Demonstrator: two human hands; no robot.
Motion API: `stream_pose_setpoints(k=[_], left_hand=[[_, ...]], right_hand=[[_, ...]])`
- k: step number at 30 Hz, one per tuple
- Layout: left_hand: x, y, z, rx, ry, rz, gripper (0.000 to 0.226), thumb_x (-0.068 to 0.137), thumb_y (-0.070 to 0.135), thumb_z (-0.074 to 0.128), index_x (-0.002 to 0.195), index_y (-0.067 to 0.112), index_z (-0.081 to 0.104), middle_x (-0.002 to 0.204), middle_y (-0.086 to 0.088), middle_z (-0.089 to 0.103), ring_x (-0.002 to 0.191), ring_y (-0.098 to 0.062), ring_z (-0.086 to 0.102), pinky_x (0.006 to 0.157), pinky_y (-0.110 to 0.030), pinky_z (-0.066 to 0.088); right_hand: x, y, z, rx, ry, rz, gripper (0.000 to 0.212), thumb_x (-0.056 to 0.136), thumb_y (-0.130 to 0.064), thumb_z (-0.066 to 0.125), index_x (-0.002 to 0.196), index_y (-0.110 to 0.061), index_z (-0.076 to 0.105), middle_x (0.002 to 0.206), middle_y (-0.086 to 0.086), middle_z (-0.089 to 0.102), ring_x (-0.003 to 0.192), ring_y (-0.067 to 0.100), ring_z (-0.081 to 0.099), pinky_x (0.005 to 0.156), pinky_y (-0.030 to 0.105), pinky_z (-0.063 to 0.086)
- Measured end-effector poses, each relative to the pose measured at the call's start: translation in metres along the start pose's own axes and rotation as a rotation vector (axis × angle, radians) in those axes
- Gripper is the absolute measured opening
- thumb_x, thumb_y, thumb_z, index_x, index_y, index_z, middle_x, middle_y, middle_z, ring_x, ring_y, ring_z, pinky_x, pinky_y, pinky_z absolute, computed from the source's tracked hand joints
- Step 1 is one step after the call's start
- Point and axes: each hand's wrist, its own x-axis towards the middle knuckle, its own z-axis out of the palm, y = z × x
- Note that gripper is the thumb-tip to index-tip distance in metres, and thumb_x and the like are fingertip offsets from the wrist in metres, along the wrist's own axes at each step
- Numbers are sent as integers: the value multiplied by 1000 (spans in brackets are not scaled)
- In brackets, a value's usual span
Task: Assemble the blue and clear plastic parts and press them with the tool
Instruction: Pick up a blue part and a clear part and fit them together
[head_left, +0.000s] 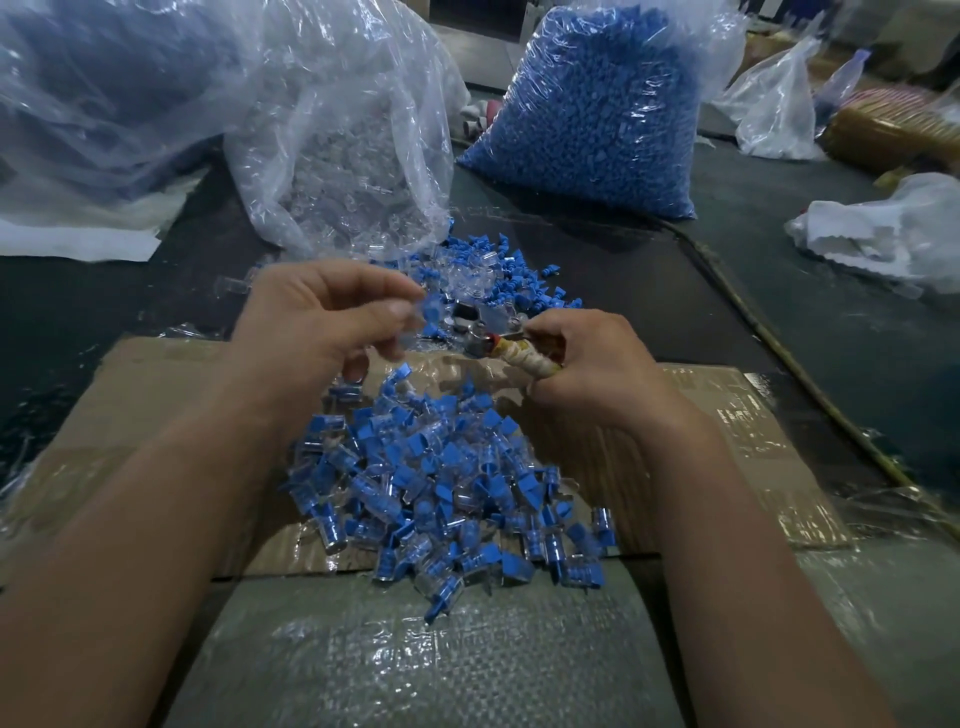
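Just above the middle of the frame, between our two hands, sits the thing we are working on: a small blue and clear piece (430, 314). Blur keeps us from telling how far its two halves are seated. Our left hand (322, 322) pinches it between thumb and fingertips, the other fingers curled beneath. Our right hand (597, 364), right of centre, is wrapped round the tool (527, 356), whose taped handle points left toward the piece. Its tip is near the piece but apart from it.

We judge the step in hand to be seating the halves together and bringing the tool to them. To do it well, we should line the halves up squarely before pressing. We should also hold the piece by its sides so our fingertips are out of the tool's way, and push straight, not at a slant. Clear plastic may crack, or the piece may slip from a light pinch, so a firm hold and a steady press seem wise.

Below the hands, a heap of joined pieces (441, 488) lies on a sheet of cardboard (727, 415). Above the hands, loose parts (498, 270) are scattered on the dark table (649, 291). Further up, a bag of clear parts (353, 156) stands left of centre and a bag of blue parts (602, 104) right of centre.
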Motion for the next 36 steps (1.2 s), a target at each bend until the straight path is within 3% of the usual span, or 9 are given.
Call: stream_pose_setpoints(k=[5, 10, 15, 20, 22, 25, 28, 31, 36], left_hand=[[-6, 7, 6, 86, -267, -33, 20, 51, 30, 71, 69, 23, 72, 62, 1, 69, 46, -1, 53, 44, -12, 42], [-7, 7, 9, 148, -424, 1, 30, 45, 36, 73, 71, 20, 73, 68, -3, 71, 59, -8, 64, 57, -13, 51], [-6, 6, 10, 103, -314, 31, 24, 50, 33, 73, 69, 19, 73, 64, 1, 70, 55, -3, 63, 54, -9, 47], [0, -2, 7, 145, -84, 24, 9, 60, 31, 68, 67, 25, 69, 59, 5, 68, 42, 3, 51, 44, -7, 39], [3, -8, 6, 213, -15, 39, 5, 69, 20, 71, 70, 24, 68, 59, 9, 67, 45, 4, 54, 46, -6, 42], [11, -14, 3, 439, 48, 77, 19, 77, 12, 70, 75, 30, 63, 63, 13, 64, 57, 7, 58, 56, -3, 45], [26, -16, 3, 668, -27, 75, 21, 80, 14, 69, 96, 26, 65, 81, 16, 60, 73, 5, 56, 73, -12, 43], [46, -19, 10, 931, -166, 147, 37, 82, 14, 68, 117, 22, 61, 104, 4, 60, 87, -7, 52, 84, -24, 41], [70, -27, 23, 1119, -376, 140, 40, 86, 16, 64, 123, 27, 56, 122, -4, 50, 110, -21, 49, 94, -36, 41]], right_hand=[[0, 7, -4, -24, -109, 41, 48, 65, -24, 78, 110, -24, 63, 93, -8, 59, 86, 13, 56, 74, 32, 46], [0, 10, -5, -9, -167, 37, 63, 60, -32, 83, 118, -23, 59, 95, -13, 53, 88, 7, 50, 72, 23, 34], [-1, 14, -9, 63, -264, 70, 69, 59, -36, 83, 121, -26, 55, 93, -22, 49, 90, 3, 46, 67, 14, 32], [-1, 19, -8, 107, -252, 91, 56, 63, -52, 75, 112, -30, 60, 89, -26, 49, 86, -3, 47, 70, 21, 35], [0, 19, -7, 106, -208, 76, 50, 65, -61, 67, 104, -31, 63, 87, -25, 50, 84, -4, 47, 65, 19, 35], [2, 17, -6, 130, -87, 42, 24, 74, -53, 65, 88, -33, 63, 81, -22, 53, 79, -6, 49, 62, 16, 36], [5, 19, -6, 151, 55, 46, 11, 80, -43, 65, 79, -33, 62, 78, -19, 58, 77, -3, 53, 65, 17, 42], [5, 20, -5, 169, 106, 69, 9, 82, -40, 65, 78, -32, 61, 76, -21, 58, 76, -4, 53, 62, 14, 38], [6, 19, -2, 158, 113, 91, 11, 84, -37, 64, 84, -26, 64, 76, -15, 58, 79, 5, 58, 70, 26, 46]])
